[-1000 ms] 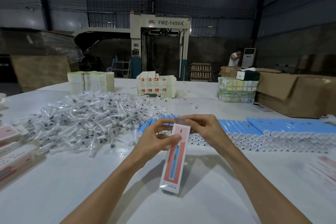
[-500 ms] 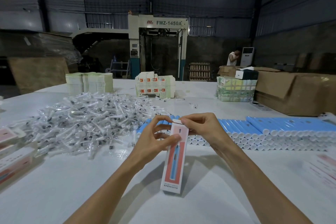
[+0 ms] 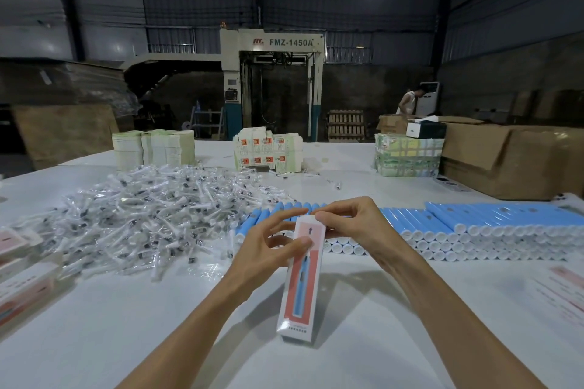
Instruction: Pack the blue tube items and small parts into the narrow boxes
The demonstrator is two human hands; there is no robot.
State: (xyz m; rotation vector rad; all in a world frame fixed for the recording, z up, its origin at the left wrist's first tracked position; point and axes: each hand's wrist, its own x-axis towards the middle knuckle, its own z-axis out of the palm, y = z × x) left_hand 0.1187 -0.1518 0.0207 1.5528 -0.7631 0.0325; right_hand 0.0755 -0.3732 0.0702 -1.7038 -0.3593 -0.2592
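The narrow box [image 3: 302, 281] stays in the same two-handed hold as half a second ago, standing tilted over the bench [image 3: 126, 325] in front of the row of blue tubes [image 3: 474, 219]. A second ago a greyish flap edge showed at its top end. Now that end shows white under the right fingertips.

The left hand [image 3: 268, 251] grips the upper part of the box, with the thumb on the pink front face and the fingers curled behind it. The right hand [image 3: 354, 224] pinches the top end between thumb and forefinger.

The box's far side and the left fingers behind it are hidden. Whether its lower end touches the bench cannot be told. The hands cover the middle of the tube row. The finished boxes [image 3: 22, 287] on the left and the flat printed sheets [image 3: 565, 287] on the right are cut by the frame edges.

One box is in hand, and at least three lie at the left edge. The tubes lie in stacked layers, too many to count, as are the small parts in clear bags [image 3: 151, 208] heaped on the left. At the far side of the bench stand pale stacks of flat card [image 3: 155, 148], a block of printed cartons [image 3: 268, 151], one wrapped bundle [image 3: 407, 155] and one big cardboard carton [image 3: 512, 158]. One person [image 3: 409, 101] stands beyond them.
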